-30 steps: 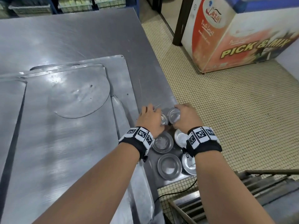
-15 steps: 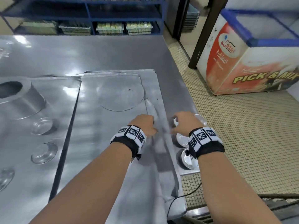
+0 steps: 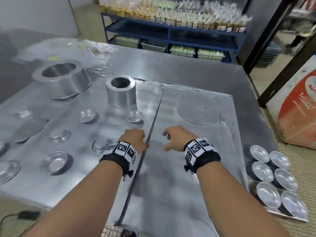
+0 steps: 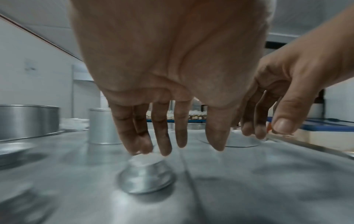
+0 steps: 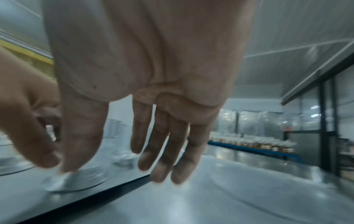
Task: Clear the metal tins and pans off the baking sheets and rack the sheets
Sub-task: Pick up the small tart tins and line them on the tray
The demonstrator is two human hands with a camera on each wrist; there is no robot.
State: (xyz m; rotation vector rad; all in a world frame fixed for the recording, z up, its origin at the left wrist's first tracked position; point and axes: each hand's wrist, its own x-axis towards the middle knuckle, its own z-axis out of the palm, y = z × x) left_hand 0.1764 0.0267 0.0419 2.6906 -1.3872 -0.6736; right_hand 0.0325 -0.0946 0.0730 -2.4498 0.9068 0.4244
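Note:
Two flat baking sheets lie side by side on the steel table. The left sheet [image 3: 111, 168] carries several small round tins [image 3: 55, 162], a tall tin [image 3: 121, 94] and a wide pan [image 3: 63, 81]. The right sheet [image 3: 179, 185] holds only a flat round disc [image 3: 198, 110]. My left hand [image 3: 132, 138] hangs at the left sheet's right edge, fingers relaxed, fingertips [image 4: 142, 149] at the base of an upturned small tin [image 4: 146, 177], touching or just above it. My right hand [image 3: 173, 137] hovers over the right sheet, fingers [image 5: 162, 166] loose, holding nothing.
Several small tins [image 3: 273, 178] sit grouped at the table's right edge. Beyond the table stand a blue shelf rack [image 3: 171, 40] of packed goods and a chest freezer [image 3: 297, 113] on the right. A black cable [image 3: 25, 216] lies on the floor at lower left.
Both hands have left the group of small tins at the table's right edge and moved left over the two sheets. The head view has swung left and up.

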